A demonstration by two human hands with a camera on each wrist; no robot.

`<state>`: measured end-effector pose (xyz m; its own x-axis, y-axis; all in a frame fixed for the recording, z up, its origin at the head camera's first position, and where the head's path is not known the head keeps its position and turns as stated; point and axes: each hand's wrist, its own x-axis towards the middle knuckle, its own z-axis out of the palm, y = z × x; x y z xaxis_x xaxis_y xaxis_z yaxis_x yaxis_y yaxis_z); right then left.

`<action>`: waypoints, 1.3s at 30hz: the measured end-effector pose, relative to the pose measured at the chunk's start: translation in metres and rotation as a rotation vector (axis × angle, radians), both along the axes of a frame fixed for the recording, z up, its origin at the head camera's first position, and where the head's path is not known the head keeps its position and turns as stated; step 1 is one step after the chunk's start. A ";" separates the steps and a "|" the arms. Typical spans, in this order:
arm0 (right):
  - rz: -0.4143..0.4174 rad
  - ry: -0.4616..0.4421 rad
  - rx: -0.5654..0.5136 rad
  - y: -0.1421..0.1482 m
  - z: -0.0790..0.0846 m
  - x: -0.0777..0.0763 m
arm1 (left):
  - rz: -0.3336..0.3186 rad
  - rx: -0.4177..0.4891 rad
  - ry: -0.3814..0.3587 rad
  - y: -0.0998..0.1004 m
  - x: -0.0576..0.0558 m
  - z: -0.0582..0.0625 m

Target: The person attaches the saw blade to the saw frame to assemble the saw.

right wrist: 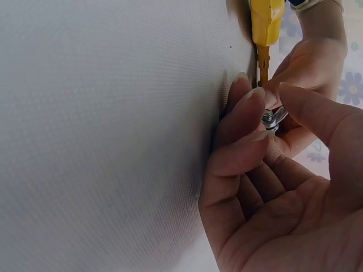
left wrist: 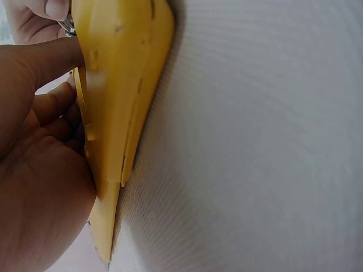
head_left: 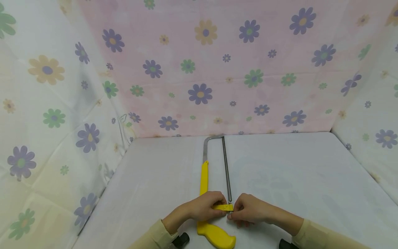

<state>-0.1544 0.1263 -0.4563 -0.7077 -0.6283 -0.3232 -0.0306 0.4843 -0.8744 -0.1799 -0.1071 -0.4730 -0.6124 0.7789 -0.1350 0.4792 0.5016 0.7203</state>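
Note:
A yellow-handled hacksaw (head_left: pixel 204 177) lies on the white table, its grey metal bow at the far end and its grip (head_left: pixel 217 236) toward the person. The dark blade (head_left: pixel 227 169) runs along its right side. My left hand (head_left: pixel 205 206) reaches across the frame and grips the yellow front piece (head_left: pixel 224 207) at the blade's near end. In the left wrist view the yellow handle (left wrist: pixel 122 85) stands beside the palm. My right hand (head_left: pixel 251 209) has thumb and curled fingers around the metal wing nut (right wrist: pixel 274 119), which shows between the fingertips.
The white tabletop (head_left: pixel 295 173) spreads around the saw. A pink flowered cloth (head_left: pixel 217 69) hangs behind the table's far edge, with white flowered cloth (head_left: pixel 56 97) at the sides. Dark wrist devices (head_left: pixel 181 240) show by both sleeves.

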 end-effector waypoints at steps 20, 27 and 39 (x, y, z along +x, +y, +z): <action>0.015 0.025 0.013 0.008 0.005 0.002 | 0.006 -0.020 0.021 0.001 0.001 0.001; 0.019 0.033 0.011 0.008 0.002 0.000 | -0.001 -0.010 0.017 0.001 0.000 0.000; 0.032 -0.003 0.002 0.004 0.000 -0.001 | 0.011 -0.009 -0.004 0.000 0.000 0.001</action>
